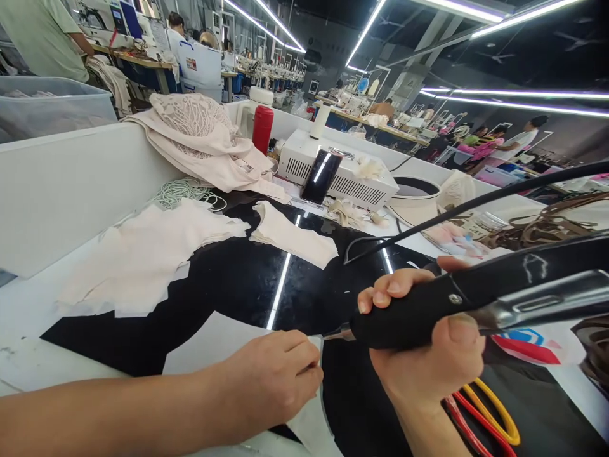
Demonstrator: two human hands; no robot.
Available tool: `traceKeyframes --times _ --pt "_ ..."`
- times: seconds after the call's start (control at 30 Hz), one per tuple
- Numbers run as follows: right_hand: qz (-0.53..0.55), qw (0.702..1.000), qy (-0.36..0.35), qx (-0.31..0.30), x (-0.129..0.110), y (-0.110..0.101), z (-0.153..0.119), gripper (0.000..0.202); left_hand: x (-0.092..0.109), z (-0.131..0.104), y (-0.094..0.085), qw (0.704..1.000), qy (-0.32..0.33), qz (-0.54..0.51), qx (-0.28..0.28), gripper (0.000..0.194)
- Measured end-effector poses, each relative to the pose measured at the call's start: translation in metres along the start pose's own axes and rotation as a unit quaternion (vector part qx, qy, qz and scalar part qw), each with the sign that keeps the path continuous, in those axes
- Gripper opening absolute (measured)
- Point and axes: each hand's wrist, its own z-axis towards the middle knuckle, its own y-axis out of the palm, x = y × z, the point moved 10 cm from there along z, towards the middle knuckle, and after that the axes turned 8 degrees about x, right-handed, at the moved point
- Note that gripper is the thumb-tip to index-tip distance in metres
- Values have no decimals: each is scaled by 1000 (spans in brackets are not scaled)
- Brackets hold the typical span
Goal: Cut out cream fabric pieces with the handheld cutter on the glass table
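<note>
Near centre, the left hand [280,377] pinches a fabric panel [209,349]; the right hand [428,371] grips a metal-tipped handpiece [404,311] pointing left toward it.

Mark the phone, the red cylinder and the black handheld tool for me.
Phone [321,176]: head view, middle of its screen.
Red cylinder [262,129]: head view, its side.
Black handheld tool [480,287]: head view, its black body.

Bright tube lights [365,33] cross the dark ceiling [533,68] above long worktables [399,131].
</note>
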Motion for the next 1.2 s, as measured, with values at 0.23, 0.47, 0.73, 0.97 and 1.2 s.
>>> traceKeyframes --times 0.23,0.47,0.73,0.97,1.2 --pt "-1 1000 -7 7 0 -2 1 45 0 -1 0 1000 7 -4 -14 16" --pt "10 1000 7 1 10 -5 5 41 0 -2 2 1000 9 -5 -27 14" --pt "20 999 31 -9 9 0 6 38 0 0 -2 1000 7 -19 -7 16" --pt "41 998 38 -32 12 4 3 39 -2 -5 3 1000 1 -20 -18 14" --pt "35 998 46 2 19 -1 -1 43 -5 -4 0 1000 -12 -26 12 19"
